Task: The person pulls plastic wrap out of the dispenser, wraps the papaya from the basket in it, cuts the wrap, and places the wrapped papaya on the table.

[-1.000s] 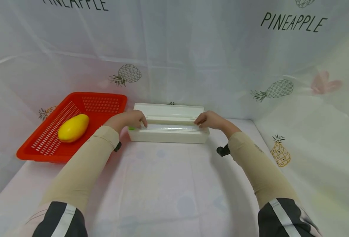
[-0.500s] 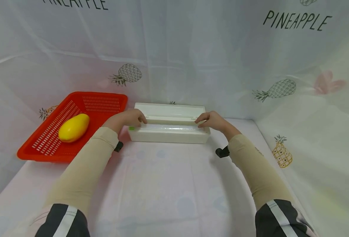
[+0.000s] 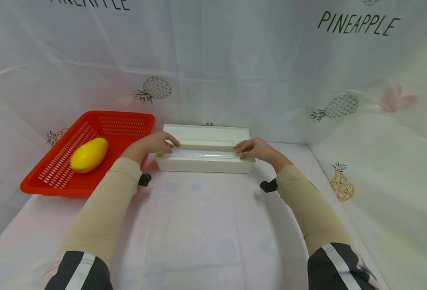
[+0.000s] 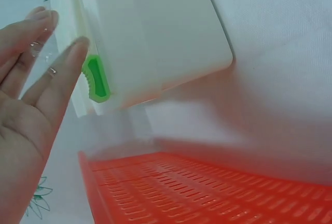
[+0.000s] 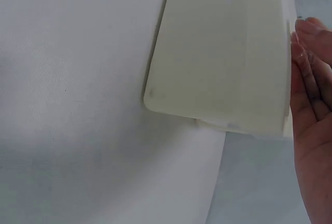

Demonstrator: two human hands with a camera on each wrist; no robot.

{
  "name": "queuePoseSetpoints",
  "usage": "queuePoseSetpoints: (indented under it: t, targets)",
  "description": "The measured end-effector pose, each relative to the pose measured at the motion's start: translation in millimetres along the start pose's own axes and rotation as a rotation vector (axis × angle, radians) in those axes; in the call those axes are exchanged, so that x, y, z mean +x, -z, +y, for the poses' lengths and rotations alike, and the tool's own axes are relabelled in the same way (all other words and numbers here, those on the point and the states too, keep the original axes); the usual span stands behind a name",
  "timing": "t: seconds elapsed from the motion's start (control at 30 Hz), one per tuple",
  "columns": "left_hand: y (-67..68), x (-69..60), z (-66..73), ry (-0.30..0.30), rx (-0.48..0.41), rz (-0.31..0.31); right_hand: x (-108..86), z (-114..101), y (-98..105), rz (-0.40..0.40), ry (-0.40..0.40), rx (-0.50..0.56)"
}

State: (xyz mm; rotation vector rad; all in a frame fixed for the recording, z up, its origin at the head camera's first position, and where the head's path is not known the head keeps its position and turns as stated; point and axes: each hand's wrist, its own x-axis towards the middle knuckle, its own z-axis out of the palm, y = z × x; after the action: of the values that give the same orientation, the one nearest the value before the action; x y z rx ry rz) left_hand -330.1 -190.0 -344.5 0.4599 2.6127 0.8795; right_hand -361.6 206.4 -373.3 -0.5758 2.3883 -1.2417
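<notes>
A white cling film box (image 3: 204, 164) stands at the back of the table with its lid (image 3: 206, 131) raised and clear cling film (image 3: 206, 154) across its opening. At its left end, beside the green slider (image 4: 96, 79), is my left hand (image 3: 153, 144). In the left wrist view its thumb and fingers are apart, with glints of clear film on them. My right hand (image 3: 257, 150) is at the box's right end. In the right wrist view its thumb and fingertips (image 5: 306, 27) come close together with a bit of clear film between them.
A red plastic basket (image 3: 46, 187) stands left of the box, behind my left forearm, with a yellow mango-shaped fruit (image 3: 89, 155) in it. A white cloth printed with pineapples (image 3: 157, 88) hangs behind the box and along the right side.
The thumb and fingers of my left hand have spread apart. My right hand has shifted slightly left along the opening. Box and basket stay in place.
</notes>
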Motion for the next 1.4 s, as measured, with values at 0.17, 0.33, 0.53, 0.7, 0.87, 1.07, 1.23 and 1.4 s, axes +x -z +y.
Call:
queuePoseSetpoints:
  t: [0.17,0.33,0.53,0.7,0.87,1.07,1.23,1.4]
  targets:
    - [0.9,-2.4,-2.2,-0.020,-0.016,-0.004,-1.7,-5.8,0.8,-0.020,-0.016,-0.072]
    - [1.5,-4.7,-2.5,-0.038,-0.047,0.011,-3.7,-4.7,3.6,-0.005,-0.017,-0.041]
    - [4.2,-7.6,-3.3,-0.024,-0.146,0.059,-6.9,-2.5,7.5,-0.007,0.032,0.082]
    - [7.2,-8.1,0.4,-0.037,-0.212,0.076,-7.0,-3.8,13.1,0.005,0.031,0.091]
    - [10.1,-9.8,5.1,-0.041,-0.216,0.110,-8.9,-11.9,19.3,0.015,0.066,0.124]
    - [14.9,-13.5,11.1,-0.074,-0.245,0.127,-10.9,-20.2,24.6,0.046,0.076,0.148]
    - [20.4,-16.4,15.7,-0.076,-0.228,0.145,-13.0,-27.4,29.4,0.078,0.073,0.135]
    - [26.4,-20.5,19.8,-0.097,-0.218,0.172,-21.0,-44.5,33.5,0.083,0.081,0.126]
